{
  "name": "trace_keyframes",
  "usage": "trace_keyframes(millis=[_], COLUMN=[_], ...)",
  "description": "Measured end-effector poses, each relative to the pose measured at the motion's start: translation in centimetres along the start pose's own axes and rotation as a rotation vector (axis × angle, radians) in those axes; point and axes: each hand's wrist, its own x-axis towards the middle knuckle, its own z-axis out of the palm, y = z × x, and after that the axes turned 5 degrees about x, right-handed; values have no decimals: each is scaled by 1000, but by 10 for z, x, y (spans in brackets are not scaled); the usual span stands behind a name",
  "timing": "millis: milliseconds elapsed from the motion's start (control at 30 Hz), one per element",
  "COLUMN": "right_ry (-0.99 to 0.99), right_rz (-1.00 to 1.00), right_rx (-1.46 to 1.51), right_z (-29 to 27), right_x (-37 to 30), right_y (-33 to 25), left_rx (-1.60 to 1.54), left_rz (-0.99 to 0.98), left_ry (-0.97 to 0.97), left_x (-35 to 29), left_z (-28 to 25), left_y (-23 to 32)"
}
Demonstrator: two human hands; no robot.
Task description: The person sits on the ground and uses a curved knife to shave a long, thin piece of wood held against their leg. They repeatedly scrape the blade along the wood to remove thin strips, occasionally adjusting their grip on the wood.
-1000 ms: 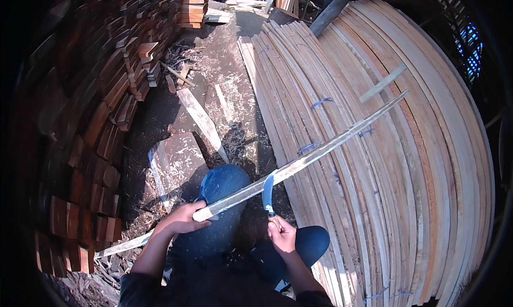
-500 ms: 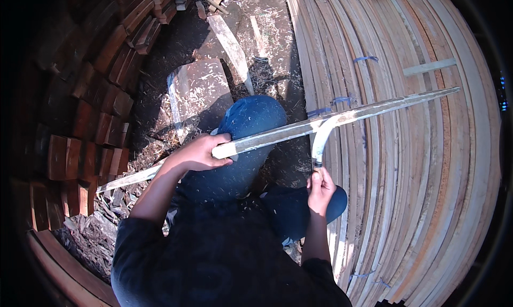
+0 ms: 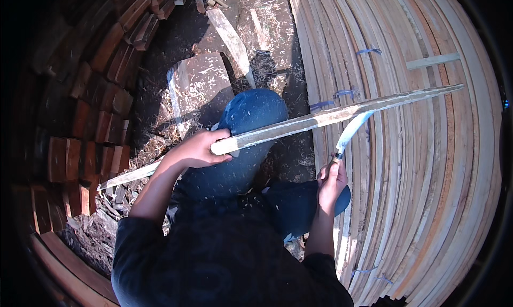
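Observation:
My left hand (image 3: 202,148) is closed round the near end of a long, rough wooden stick (image 3: 299,124) that tapers to a point at its far right end. The stick slants up to the right, passing over my raised knee and the stacked planks. In my right hand (image 3: 332,182) is the handle of a knife with a curved, shiny blade (image 3: 352,133). The blade's tip meets the stick's lower edge right of its middle. Most of the handle is hidden by my fingers.
Long bundled planks (image 3: 395,189) with blue ties fill the right side. Stacked reddish wood blocks (image 3: 59,157) stand on the left. A flat wood block (image 3: 200,82) strewn with shavings and a pale wood piece (image 3: 230,37) lie ahead on littered ground. A short slat (image 3: 433,60) lies across the planks.
My right hand and the knife have moved right and slightly up, so the blade meets the stick farther along. The left hand has kept its grip and barely moved.

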Motion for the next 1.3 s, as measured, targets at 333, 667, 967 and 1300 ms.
trace_keyframes(millis=[333, 667, 967, 1300], right_ry=[-326, -468, -158, -182], right_rz=[70, -7, -57, -31], right_rx=[-321, -501, -257, -144], right_z=[-9, -6, -14, -12], right_x=[-3, 20, 11, 5], right_y=[1, -15, -4, 9], left_rx=[-15, -5, 4, -7], left_rz=[-87, -66, -77, -51], left_ry=[-9, -19, -21, -28], left_x=[-2, -2, -3, 0], left_z=[1, 2, -1, 2], left_y=[9, 3, 5, -2])
